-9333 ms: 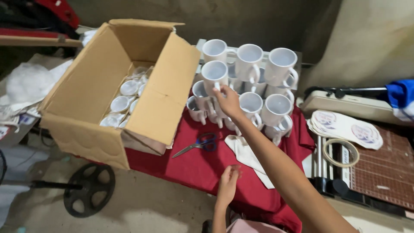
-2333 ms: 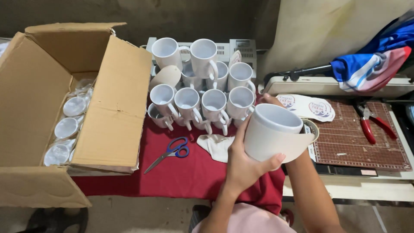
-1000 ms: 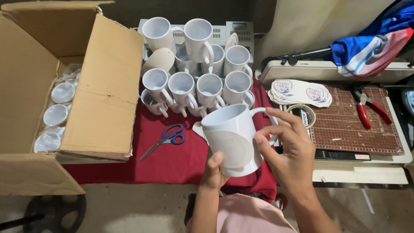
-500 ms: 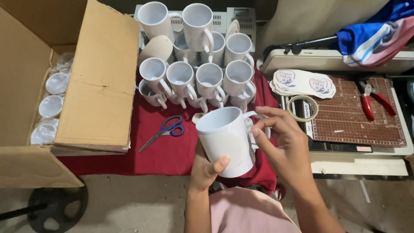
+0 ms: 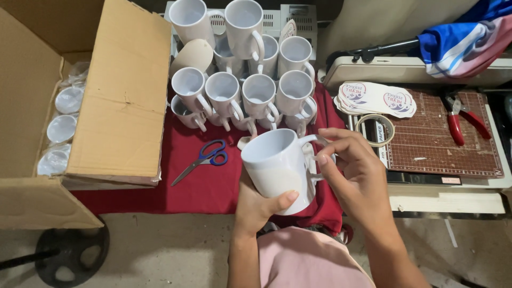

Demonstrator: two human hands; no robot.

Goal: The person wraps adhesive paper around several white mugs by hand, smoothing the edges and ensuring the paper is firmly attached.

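A red cloth (image 5: 213, 181) drapes the low tabletop at centre. At nine o'clock sits an open cardboard box (image 5: 122, 106). Bare grey concrete floor (image 5: 160, 250) runs along six o'clock, a black wheel (image 5: 69, 250) at seven. At three, a brown cutting mat (image 5: 442, 144); blue striped fabric (image 5: 464, 37) at one o'clock.

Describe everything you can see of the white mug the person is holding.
The white mug is plain and glossy, apparently ceramic, with no print showing. It is empty, its open mouth tilted up and to the left, its handle on the right. The left hand grips its lower body from beneath, thumb across the front; the right hand has fingers at the handle. It is held above the red cloth, in front of the stacked mugs.
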